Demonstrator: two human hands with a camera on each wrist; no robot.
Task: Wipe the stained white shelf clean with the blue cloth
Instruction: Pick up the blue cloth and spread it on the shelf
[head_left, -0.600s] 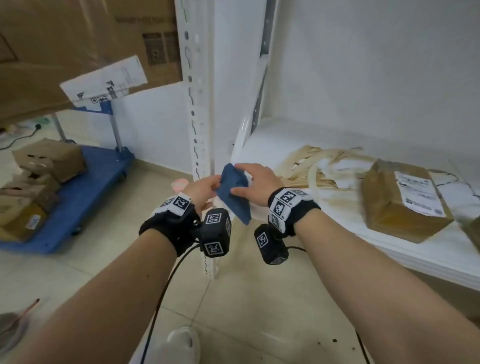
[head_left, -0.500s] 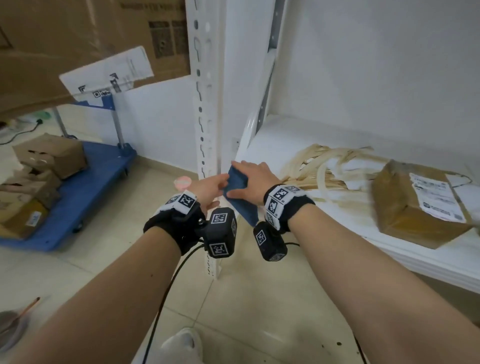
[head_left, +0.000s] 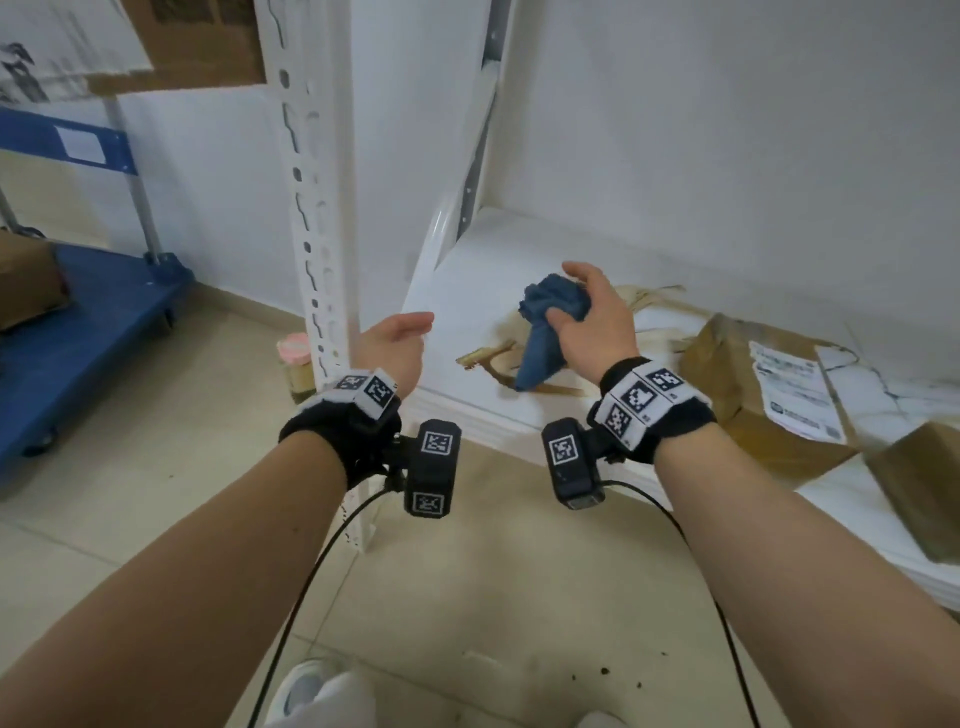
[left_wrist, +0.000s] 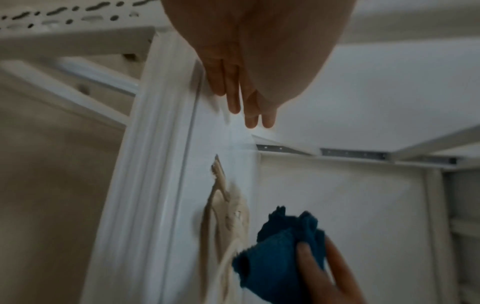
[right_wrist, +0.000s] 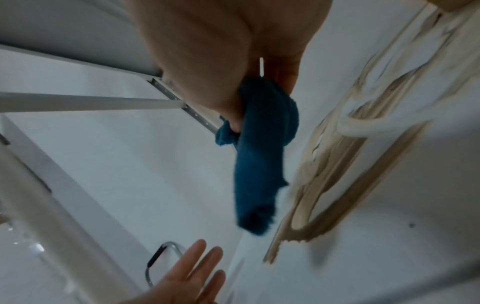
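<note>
My right hand (head_left: 587, 317) grips the bunched blue cloth (head_left: 545, 332) over the white shelf (head_left: 467, 270); the cloth's loose end hangs down towards a tan smeared stain (head_left: 493, 358). From the right wrist the cloth (right_wrist: 259, 156) dangles beside the stain streaks (right_wrist: 337, 164). My left hand (head_left: 400, 343) hovers with straight fingers and nothing in it at the shelf's front left corner. In the left wrist view its fingers (left_wrist: 233, 88) point along the shelf edge, with the cloth (left_wrist: 280, 253) and stain (left_wrist: 226, 209) below.
A white perforated upright post (head_left: 311, 234) stands left of the shelf. Cardboard boxes (head_left: 769, 389) sit on the shelf to the right. A blue trolley (head_left: 93, 322) with boxes stands on the tiled floor at the left, and a small pink-lidded jar (head_left: 296, 353) beside the post.
Both hands held the cloth in front of the post; now the left hand has let go and the right hand has carried the bunched cloth over the stained shelf.
</note>
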